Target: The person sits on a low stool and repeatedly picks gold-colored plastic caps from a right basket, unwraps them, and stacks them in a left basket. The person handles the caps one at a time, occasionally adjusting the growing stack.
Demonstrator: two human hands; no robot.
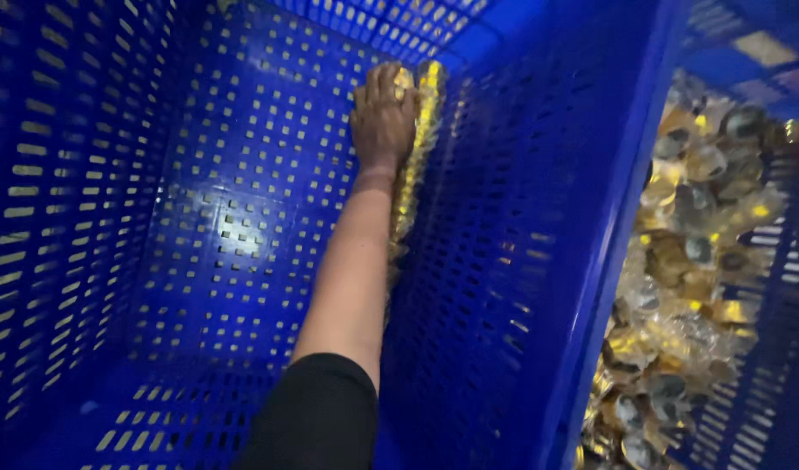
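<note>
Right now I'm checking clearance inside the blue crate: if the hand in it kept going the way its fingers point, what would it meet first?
The hand presses a row of gold packets against the crate's side wall. Its fingers point toward the far end wall, so that perforated wall would likely come first, though depth is hard to judge.

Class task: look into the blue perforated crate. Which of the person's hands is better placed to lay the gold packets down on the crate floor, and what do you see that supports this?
Probably the right hand: it already presses the row of gold packets against the blue crate's side wall, near the floor. No left hand is in view.
</note>
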